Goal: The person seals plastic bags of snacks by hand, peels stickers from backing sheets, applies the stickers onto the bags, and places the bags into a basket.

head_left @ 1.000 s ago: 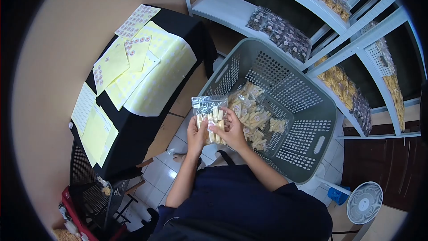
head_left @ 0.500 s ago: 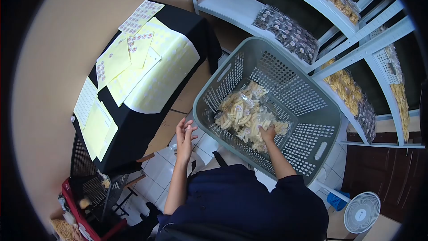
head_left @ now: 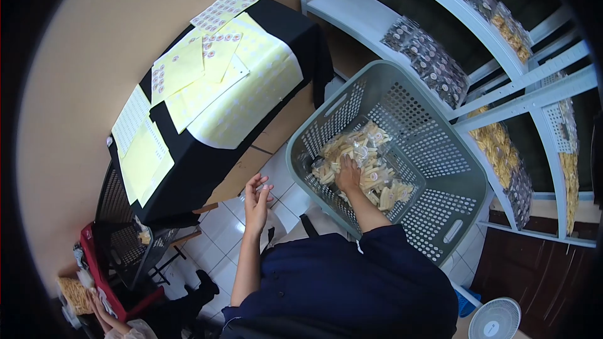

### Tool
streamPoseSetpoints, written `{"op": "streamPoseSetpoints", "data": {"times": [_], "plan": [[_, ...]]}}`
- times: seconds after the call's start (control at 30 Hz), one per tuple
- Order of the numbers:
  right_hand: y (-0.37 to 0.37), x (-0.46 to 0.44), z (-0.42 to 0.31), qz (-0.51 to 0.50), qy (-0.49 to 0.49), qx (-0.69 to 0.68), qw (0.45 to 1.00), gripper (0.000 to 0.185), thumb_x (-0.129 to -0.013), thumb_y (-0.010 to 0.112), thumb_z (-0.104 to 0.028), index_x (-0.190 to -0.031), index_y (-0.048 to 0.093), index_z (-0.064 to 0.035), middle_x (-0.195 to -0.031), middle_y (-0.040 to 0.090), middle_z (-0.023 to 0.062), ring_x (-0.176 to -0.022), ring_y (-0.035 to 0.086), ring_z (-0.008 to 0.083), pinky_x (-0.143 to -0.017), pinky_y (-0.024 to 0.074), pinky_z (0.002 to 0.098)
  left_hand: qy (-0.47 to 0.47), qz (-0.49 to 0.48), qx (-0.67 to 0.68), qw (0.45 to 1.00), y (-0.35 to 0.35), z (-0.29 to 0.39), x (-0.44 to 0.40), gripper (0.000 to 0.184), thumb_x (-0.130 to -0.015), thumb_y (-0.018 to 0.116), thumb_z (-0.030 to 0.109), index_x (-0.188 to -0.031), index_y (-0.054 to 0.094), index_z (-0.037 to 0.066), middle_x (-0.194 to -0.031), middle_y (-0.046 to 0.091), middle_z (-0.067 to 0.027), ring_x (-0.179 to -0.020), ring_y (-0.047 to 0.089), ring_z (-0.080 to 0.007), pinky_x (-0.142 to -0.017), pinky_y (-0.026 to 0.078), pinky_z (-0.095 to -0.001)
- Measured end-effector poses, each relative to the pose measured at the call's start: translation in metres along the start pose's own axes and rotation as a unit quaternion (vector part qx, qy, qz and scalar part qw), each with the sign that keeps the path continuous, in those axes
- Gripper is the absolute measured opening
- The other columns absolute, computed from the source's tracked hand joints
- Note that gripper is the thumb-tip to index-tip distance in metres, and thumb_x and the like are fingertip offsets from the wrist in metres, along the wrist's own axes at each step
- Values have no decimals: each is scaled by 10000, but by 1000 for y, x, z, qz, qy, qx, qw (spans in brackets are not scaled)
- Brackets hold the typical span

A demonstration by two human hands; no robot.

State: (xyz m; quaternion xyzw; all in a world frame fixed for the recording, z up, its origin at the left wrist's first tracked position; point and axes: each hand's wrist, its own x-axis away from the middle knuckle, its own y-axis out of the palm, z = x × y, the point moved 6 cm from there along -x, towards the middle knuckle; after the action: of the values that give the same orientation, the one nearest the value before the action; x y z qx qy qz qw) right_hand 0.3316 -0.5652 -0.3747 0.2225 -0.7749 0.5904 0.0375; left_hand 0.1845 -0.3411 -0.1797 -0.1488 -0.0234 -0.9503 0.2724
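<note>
Inside a large grey-green plastic basket (head_left: 465, 179) lies a loose pile of clear bags of pale yellow stick-shaped snacks (head_left: 370, 144), some with small round labels. My right hand (head_left: 349, 176) reaches over the basket's near rim and rests on the left part of this pile. Its fingers are stretched over the bags, and their tips are partly lost among the wrapping. My left hand (head_left: 256, 202) is raised outside the basket, left of its near corner. Its fingers are apart and slightly bent, with nothing in them.
Sheets of yellow label stickers (head_left: 179, 66) lie on a black-draped table (head_left: 289, 31) at left. White shelves (head_left: 352, 9) hold bagged goods at right. A fan (head_left: 495, 319) stands at lower right. At lower left, another person's hands (head_left: 103, 311) touch a snack bag (head_left: 74, 295).
My right hand has moved from the right side of the bag pile to its left part. My left hand stays raised. The view has shifted, and the other person's hands have come into sight.
</note>
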Motion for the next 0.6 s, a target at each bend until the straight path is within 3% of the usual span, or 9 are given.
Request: {"op": "streamPoseSetpoints", "data": {"times": [0.2, 0.33, 0.4, 0.47, 0.5, 0.57, 0.6], "plan": [[-2, 6, 9, 16, -32, -50, 998, 647, -690, 556, -98, -1271, 289, -9, -1301, 306, 137, -1198, 274, 307, -972, 302, 349, -14, 13, 21, 1000, -10, -3, 3, 377, -867, 461, 170, -1201, 349, 36, -1136, 461, -96, -921, 516, -142, -693, 432, -241], [-27, 14, 13, 126, -64, -162, 977, 533, -654, 531, -30, -1175, 428, 18, -1172, 454, 180, -1135, 378, 311, -968, 301, 332, -15, -15, 25, 999, -6, 4, 1, 369, -879, 439, 195, -1210, 351, 57, -1145, 467, -78, -954, 501, -138, -722, 424, -258], [-47, 25, 27, 231, 7, -348, 908, 448, -664, 523, 3, -1111, 498, 13, -1113, 511, 168, -1077, 448, 300, -940, 331, 342, -12, -20, 42, 999, -3, 8, -3, 371, -879, 436, 194, -1212, 347, 57, -1148, 464, -78, -953, 502, -138, -723, 426, -260], [-118, 56, 3, 327, 6, -372, 869, 408, -658, 469, 32, -1062, 527, 38, -1106, 523, 179, -1074, 465, 315, -923, 336, 320, -4, -95, 67, 993, 12, 13, -8, 378, -888, 423, 217, -1218, 338, 54, -1162, 453, -85, -991, 491, -157, -756, 424, -272], [-157, 73, -19, 367, -33, -331, 869, 418, -656, 461, 37, -1070, 520, 43, -1107, 521, 179, -1075, 463, 323, -925, 339, 345, 2, -85, 70, 994, 16, 20, -9, 378, -888, 423, 217, -1218, 338, 54, -1162, 453, -85, -991, 491, -157, -756, 424, -272], [-214, 102, -63, 404, -78, -291, 864, 427, -655, 454, 41, -1078, 512, 48, -1109, 519, 179, -1075, 461, 331, -928, 342, 371, -31, -173, 153, 972, 38, 44, -8, 414, -893, 411, 279, -1221, 329, 39, -1149, 460, -89, -1001, 490, -174, -784, 423, -296], [-236, 116, -97, 408, -176, -267, 855, 435, -648, 444, 43, -1077, 509, 55, -1105, 520, 180, -1074, 458, 342, -931, 340, 397, -28, -168, 156, 973, 40, 59, -10, 414, -893, 411, 279, -1221, 329, 39, -1149, 460, -89, -1001, 490, -174, -784, 423, -296]]}}
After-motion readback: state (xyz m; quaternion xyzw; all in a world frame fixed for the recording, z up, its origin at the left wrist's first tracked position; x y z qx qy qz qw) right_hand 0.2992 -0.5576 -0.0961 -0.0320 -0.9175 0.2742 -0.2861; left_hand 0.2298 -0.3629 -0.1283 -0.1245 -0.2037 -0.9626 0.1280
